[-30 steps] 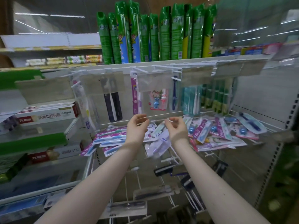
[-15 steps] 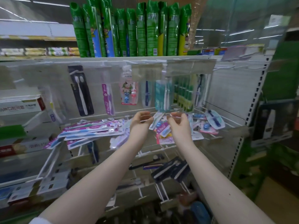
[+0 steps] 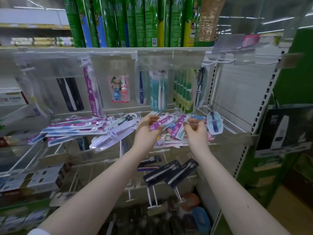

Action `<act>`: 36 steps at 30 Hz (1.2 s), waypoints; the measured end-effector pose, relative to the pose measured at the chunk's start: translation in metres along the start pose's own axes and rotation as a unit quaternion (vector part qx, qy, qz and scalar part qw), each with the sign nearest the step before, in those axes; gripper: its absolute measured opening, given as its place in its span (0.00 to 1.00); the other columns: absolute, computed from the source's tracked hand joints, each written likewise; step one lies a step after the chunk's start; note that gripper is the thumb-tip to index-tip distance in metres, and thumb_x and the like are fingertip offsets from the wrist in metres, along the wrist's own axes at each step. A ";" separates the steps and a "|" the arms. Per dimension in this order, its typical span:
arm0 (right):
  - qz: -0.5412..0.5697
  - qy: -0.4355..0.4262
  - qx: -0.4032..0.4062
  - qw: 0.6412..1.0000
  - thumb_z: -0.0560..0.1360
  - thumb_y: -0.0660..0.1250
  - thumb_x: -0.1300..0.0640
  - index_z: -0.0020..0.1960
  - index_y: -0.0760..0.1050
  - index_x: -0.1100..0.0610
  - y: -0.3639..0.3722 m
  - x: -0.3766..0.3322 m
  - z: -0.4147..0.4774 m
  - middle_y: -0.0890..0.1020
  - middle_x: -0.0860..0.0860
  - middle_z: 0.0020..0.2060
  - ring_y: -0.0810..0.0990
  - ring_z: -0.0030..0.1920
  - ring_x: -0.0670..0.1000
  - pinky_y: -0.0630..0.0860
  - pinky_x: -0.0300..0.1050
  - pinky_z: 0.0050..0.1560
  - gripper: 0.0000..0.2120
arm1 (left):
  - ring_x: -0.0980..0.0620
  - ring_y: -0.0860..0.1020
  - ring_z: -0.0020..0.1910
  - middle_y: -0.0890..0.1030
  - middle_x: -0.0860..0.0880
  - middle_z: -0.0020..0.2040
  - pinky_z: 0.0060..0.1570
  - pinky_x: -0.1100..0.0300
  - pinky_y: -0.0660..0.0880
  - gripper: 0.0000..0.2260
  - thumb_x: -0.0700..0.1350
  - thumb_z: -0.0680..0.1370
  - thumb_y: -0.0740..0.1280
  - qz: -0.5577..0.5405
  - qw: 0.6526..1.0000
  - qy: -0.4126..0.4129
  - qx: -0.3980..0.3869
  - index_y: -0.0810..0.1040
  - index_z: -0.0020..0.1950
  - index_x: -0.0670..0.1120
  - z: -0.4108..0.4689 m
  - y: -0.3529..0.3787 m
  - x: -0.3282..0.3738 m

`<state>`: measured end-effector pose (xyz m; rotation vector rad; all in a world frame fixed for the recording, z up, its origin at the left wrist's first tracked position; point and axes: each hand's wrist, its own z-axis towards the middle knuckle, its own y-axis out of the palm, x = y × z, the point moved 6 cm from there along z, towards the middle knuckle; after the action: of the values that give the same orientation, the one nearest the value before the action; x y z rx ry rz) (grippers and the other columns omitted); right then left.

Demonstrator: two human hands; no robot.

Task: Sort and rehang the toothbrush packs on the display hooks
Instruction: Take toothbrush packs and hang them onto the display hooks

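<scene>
Several purple-and-blue toothbrush packs point(image 3: 72, 128) lie in a loose heap at the far left of the lower row. They sit below a black twin-brush pack point(image 3: 70, 94) and a hanging purple pack point(image 3: 93, 94) marked Doctor. Next hangs a children's pack point(image 3: 118, 89) with a rabbit figure. Under it the left hand point(image 3: 146, 131) curls fingers and thumb round the lower end of a tilted Doctor pack point(image 3: 159, 124). A second Doctor pack point(image 3: 177, 131) lies just beside it, between the hands. Above hang a teal pack point(image 3: 157, 92) and a row of green packs point(image 3: 184, 90). The right hand point(image 3: 197, 133) has its fingers curled close to the thumb; whether they pinch anything cannot be told. Further right a navy brush blister point(image 3: 215, 124) lies flat, beneath a bare white hook point(image 3: 225, 61).
</scene>
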<state>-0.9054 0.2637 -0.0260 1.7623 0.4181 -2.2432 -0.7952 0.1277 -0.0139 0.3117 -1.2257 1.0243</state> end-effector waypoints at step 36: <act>-0.230 0.206 -0.017 0.951 0.77 0.63 0.55 0.58 0.71 0.64 -0.010 0.020 0.072 0.78 0.59 0.44 0.76 0.40 0.53 0.74 0.47 0.41 0.15 | 0.43 0.76 0.51 0.71 0.45 0.61 0.50 0.50 0.76 0.18 0.56 0.77 0.62 0.452 0.884 -0.039 -0.115 0.71 0.62 0.46 0.048 0.007 -0.019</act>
<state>-0.9788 0.2449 -0.0284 2.3092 1.0437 -2.0982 -0.8304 0.0892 -0.0153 -0.4698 -1.5883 1.6379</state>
